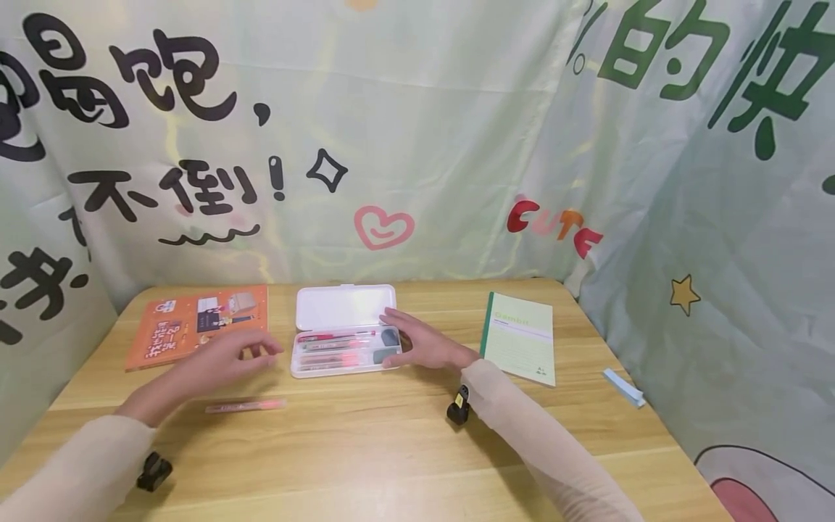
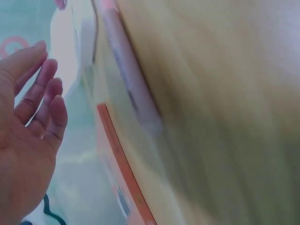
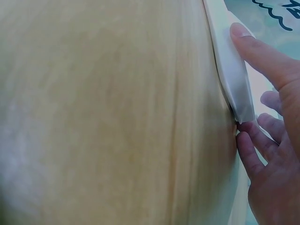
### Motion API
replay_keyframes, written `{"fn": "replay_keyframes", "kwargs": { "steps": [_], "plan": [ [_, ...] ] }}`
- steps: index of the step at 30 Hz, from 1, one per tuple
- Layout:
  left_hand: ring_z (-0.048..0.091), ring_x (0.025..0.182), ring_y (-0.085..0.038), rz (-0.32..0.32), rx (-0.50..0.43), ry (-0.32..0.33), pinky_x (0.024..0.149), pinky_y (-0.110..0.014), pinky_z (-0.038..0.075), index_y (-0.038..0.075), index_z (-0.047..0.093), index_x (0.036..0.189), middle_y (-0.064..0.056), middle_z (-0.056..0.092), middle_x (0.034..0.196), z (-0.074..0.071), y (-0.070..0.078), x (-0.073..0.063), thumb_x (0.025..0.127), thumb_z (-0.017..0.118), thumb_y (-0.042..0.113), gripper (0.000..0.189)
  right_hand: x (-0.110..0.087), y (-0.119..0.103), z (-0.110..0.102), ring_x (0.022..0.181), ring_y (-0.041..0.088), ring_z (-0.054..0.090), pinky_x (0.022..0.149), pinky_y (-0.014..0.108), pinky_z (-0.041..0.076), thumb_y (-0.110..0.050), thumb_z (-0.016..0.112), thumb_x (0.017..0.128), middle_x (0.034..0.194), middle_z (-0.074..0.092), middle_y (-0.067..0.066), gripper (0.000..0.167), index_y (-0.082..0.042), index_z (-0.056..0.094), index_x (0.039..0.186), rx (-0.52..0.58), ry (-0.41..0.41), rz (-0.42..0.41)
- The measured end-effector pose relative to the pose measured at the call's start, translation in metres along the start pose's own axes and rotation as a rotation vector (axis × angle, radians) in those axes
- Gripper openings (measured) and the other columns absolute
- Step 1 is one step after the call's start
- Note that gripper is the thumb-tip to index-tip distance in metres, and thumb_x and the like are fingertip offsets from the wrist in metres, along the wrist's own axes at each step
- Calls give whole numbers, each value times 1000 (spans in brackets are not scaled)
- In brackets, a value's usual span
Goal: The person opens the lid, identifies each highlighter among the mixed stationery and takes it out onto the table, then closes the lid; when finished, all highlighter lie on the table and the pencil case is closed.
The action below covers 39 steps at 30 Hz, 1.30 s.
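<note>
A white pencil case [image 1: 346, 308] lies with its lid swung back, holding several pens [image 1: 333, 355] and two small dark pieces [image 1: 389, 336] at its right end. My right hand [image 1: 427, 344] holds that end, thumb over the front corner and fingers around the side. In the right wrist view the thumb [image 3: 262, 54] lies on the wall of the case. Left of the case, my left hand [image 1: 228, 359] hovers with loosely bent fingers and nothing in them. Below it on the table is a pink pen [image 1: 244, 407], large in the left wrist view.
An orange book [image 1: 169, 333] lies at the back left, partly behind my left hand. On the right are a pale green notebook [image 1: 522, 337] and, near the table's edge, a light blue strip [image 1: 622, 387]. A printed curtain [image 1: 443, 145] hangs behind the wooden table [image 1: 365, 457].
</note>
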<state>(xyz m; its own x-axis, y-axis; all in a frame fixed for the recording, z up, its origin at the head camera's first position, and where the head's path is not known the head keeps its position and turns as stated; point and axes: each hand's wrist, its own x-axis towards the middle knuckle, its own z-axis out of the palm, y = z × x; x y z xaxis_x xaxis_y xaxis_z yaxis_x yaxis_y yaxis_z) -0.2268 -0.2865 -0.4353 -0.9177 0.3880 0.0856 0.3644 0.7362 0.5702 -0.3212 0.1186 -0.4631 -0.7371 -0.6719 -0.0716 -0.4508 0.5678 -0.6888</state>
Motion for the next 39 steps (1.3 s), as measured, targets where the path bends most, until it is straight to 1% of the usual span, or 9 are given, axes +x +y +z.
{"fn": "replay_keyframes", "kwargs": {
  "steps": [2, 5, 8, 10, 15, 20, 29, 34, 39],
  "plan": [
    [63, 96, -7, 21, -3, -10, 78, -27, 55, 20, 78, 123, 9, 75, 111, 3, 5, 9, 106, 74, 27, 19, 0, 0, 0, 171, 25, 12, 137, 54, 16, -45, 87, 93, 185, 14, -3, 100, -21, 31, 173, -1, 0, 3],
    [63, 98, -9, 23, -29, -45, 78, -28, 55, 18, 77, 127, 3, 76, 120, 8, 11, 20, 107, 73, 27, 22, -1, -1, 0, 171, 25, 12, 137, 54, 16, -44, 87, 94, 185, 14, -3, 99, -20, 31, 173, -5, -1, 3],
    [64, 100, -11, 22, -47, -76, 79, -29, 55, 16, 76, 130, -1, 75, 125, 14, 14, 26, 107, 72, 27, 25, -1, -1, 0, 172, 25, 11, 138, 52, 16, -43, 86, 94, 185, 13, -4, 99, -21, 31, 173, -6, -4, 5],
    [64, 100, -13, 20, -49, -90, 79, -29, 56, 16, 76, 129, 0, 75, 123, 19, 15, 29, 107, 72, 26, 25, -1, -1, 0, 172, 25, 11, 138, 52, 16, -43, 87, 94, 185, 13, -4, 99, -21, 31, 173, -1, -3, 7],
    [67, 99, -11, 25, -61, -110, 83, -28, 58, 20, 77, 122, 8, 75, 113, 28, 15, 31, 106, 74, 26, 18, -1, 0, 1, 172, 24, 11, 138, 51, 16, -43, 87, 94, 185, 13, -5, 99, -22, 32, 173, 3, -1, 12],
    [67, 99, -10, 6, -73, -121, 85, -29, 59, 21, 77, 119, 9, 75, 111, 31, 17, 32, 106, 74, 27, 15, -1, 0, 1, 172, 24, 11, 138, 51, 16, -43, 87, 94, 184, 14, -4, 98, -22, 32, 173, -2, 1, 11],
    [61, 90, -9, -11, 19, -113, 78, -27, 54, 24, 81, 119, 11, 73, 106, 35, 19, 31, 107, 72, 30, 16, -1, 1, 1, 171, 26, 12, 137, 53, 16, -44, 87, 94, 185, 14, -2, 99, -20, 33, 173, -17, -1, 10],
    [61, 90, -9, -15, 37, -130, 82, -31, 55, 23, 82, 118, 11, 75, 106, 38, 24, 30, 104, 77, 32, 18, -1, 1, 0, 171, 25, 11, 137, 52, 16, -43, 87, 94, 185, 14, -3, 99, -20, 32, 173, -11, -4, 10],
    [63, 93, -9, -19, 51, -136, 88, -36, 57, 20, 81, 118, 9, 75, 105, 40, 27, 30, 102, 78, 26, 18, -1, 0, 0, 171, 25, 11, 137, 52, 16, -44, 86, 94, 185, 13, -2, 99, -19, 31, 173, -11, -9, 5]
  ]
}}
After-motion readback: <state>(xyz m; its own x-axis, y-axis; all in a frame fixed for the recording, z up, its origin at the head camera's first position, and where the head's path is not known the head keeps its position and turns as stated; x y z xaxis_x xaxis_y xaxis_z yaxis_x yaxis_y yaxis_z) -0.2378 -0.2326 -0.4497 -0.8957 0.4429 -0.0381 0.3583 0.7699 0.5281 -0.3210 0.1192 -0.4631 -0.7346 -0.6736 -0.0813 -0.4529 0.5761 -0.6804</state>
